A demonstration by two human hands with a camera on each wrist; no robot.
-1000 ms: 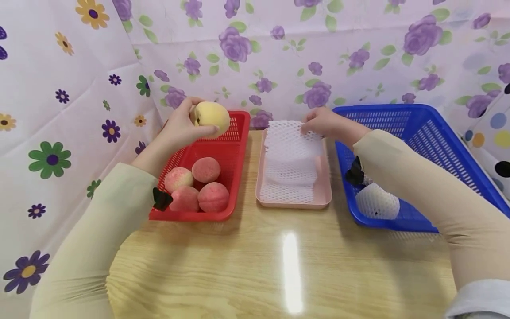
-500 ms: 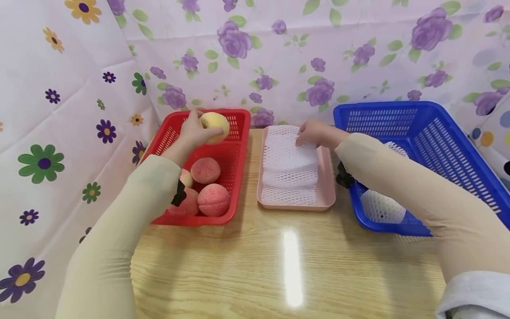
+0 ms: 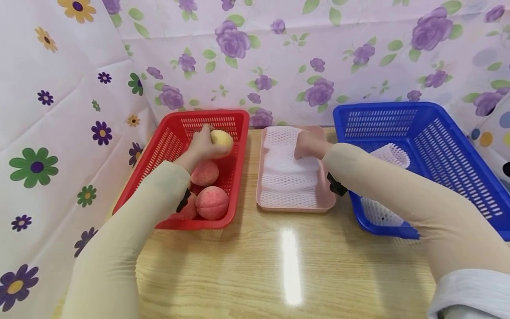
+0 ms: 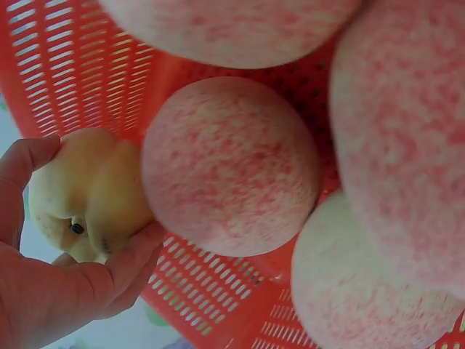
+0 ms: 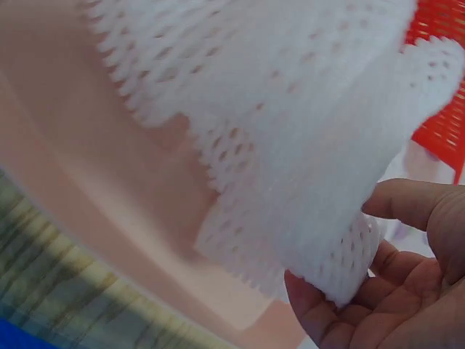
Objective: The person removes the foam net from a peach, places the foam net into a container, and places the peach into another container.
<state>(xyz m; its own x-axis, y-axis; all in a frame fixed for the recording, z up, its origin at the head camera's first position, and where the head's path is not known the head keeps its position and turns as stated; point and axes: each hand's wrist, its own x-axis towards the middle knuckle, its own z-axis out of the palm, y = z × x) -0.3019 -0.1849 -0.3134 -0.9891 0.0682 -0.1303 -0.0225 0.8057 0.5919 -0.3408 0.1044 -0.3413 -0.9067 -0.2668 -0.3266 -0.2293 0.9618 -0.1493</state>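
Observation:
My left hand (image 3: 202, 144) grips a pale yellow peach (image 3: 222, 141) low over the back part of the red basket (image 3: 239, 177). In the left wrist view, thumb and fingers curl round this peach (image 4: 91, 182), its dark stem spot showing, right beside a pink-speckled peach (image 4: 232, 167). Over the pink tray (image 3: 326, 197), my right hand (image 3: 312, 145) is at a stack of white foam fruit nets (image 3: 287, 170). The right wrist view shows thumb and fingers (image 5: 312, 305) pinching the end of one foam net (image 5: 320, 196).
Several pink-red peaches (image 3: 212, 202) lie at the front of the red basket. On the right, a blue basket (image 3: 458, 168) holds a foam net (image 3: 392, 155) and a net-wrapped fruit (image 3: 378, 212), partly hidden by my right sleeve. A flowered cloth (image 3: 279, 57) hangs behind.
My left hand has lowered the yellow peach into the red basket, slightly rightward. My right hand has come down and nearer over the nets, and the raised net now lies lower on the tray.

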